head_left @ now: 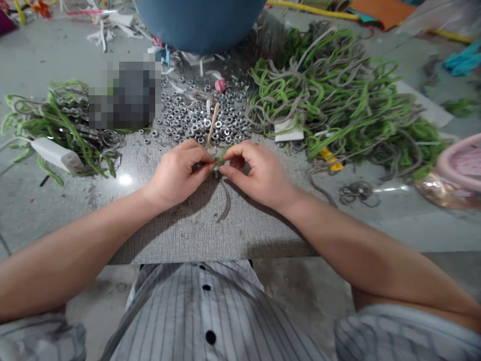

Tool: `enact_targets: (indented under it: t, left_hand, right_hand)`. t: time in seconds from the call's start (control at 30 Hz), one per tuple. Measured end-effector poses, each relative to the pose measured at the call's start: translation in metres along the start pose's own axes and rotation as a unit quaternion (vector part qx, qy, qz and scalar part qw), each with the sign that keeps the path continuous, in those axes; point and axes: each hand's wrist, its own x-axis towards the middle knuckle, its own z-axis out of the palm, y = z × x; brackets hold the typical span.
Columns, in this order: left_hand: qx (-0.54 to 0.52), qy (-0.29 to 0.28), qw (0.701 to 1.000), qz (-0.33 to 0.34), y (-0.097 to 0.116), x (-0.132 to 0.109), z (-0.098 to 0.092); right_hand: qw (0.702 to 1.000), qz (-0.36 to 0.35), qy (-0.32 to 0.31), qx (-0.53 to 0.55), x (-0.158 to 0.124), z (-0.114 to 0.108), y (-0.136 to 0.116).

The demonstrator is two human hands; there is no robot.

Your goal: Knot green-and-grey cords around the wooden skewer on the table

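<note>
My left hand [185,173] and my right hand [259,175] meet over the table, each pinching a green and grey cord [224,200] between thumb and fingertips. Its grey ends hang below the fingers toward the table's near side. The part between the fingertips is small and mostly covered. Just beyond, a thin wooden stick [213,123] slants upward from near my fingers. Many small metal nuts [180,118] lie scattered behind both hands.
A large tangled heap of green and grey cords [338,95] covers the right. On the left, a cord bundle with metal rings [71,120] lies by a white charger [56,154]. A blue tub [199,22] stands behind. A pink-rimmed container [462,160] is far right.
</note>
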Motion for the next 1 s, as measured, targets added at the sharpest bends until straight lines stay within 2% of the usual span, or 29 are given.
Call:
enact_targets:
  t: [0.13, 0.33, 0.53, 0.77, 1.0]
  left_hand:
    - [0.014, 0.006, 1.0, -0.021, -0.003, 0.001, 0.002]
    - [0.035, -0.004, 0.999, -0.009, -0.006, 0.001, 0.006]
    - [0.114, -0.077, 0.991, 0.005, -0.006, 0.001, 0.008]
    - [0.151, -0.164, 0.975, -0.009, 0.008, 0.003, -0.001]
    - [0.124, -0.166, 0.978, -0.003, -0.001, 0.006, -0.001]
  right_hand:
    - [0.997, -0.036, -0.028, -0.057, -0.001, 0.003, 0.002]
    - [0.992, -0.05, -0.048, -0.103, -0.002, 0.009, 0.006]
    - [0.991, -0.058, -0.078, -0.095, -0.002, 0.008, 0.006]
    - [0.991, -0.061, -0.072, -0.093, -0.002, 0.008, 0.007]
    - [0.991, -0.056, -0.071, -0.097, -0.003, 0.008, 0.006]
